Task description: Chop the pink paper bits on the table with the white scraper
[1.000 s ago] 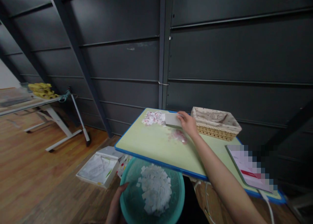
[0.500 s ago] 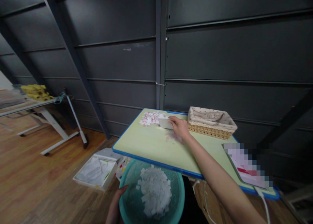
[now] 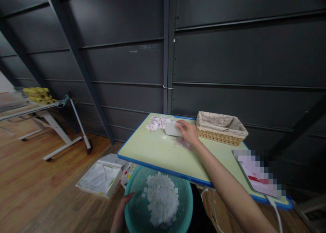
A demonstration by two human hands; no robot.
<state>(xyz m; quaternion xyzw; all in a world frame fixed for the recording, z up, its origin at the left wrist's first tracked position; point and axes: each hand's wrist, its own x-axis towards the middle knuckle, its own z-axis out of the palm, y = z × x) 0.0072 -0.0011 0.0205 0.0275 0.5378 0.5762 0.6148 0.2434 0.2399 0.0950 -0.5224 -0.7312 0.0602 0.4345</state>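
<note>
My right hand (image 3: 188, 131) is closed on a flat white rectangular scraper (image 3: 172, 129), held on edge over the table. Just beyond and left of it lies a heap of white and reddish paper scraps (image 3: 156, 123). One small white scrap (image 3: 164, 137) sits apart on the near side. Low in the view, my left hand (image 3: 121, 206) grips the left rim of a teal plastic basket (image 3: 188, 202), thumb over the edge and the other fingers hidden. Inside the basket is a mound of small white paper pieces (image 3: 163, 199).
The pale yellow table (image 3: 142, 148) has a blue edge and a reddish smudge. A lined wicker basket (image 3: 221, 127) stands at its back right, a tablet-like device (image 3: 257, 175) with a cable at its right. An open white box (image 3: 100, 177) lies on the floor to the left.
The scraper has shifted slightly toward me and tilted, and a small white scrap now shows on the table below it. My left hand and the teal basket stay in place.
</note>
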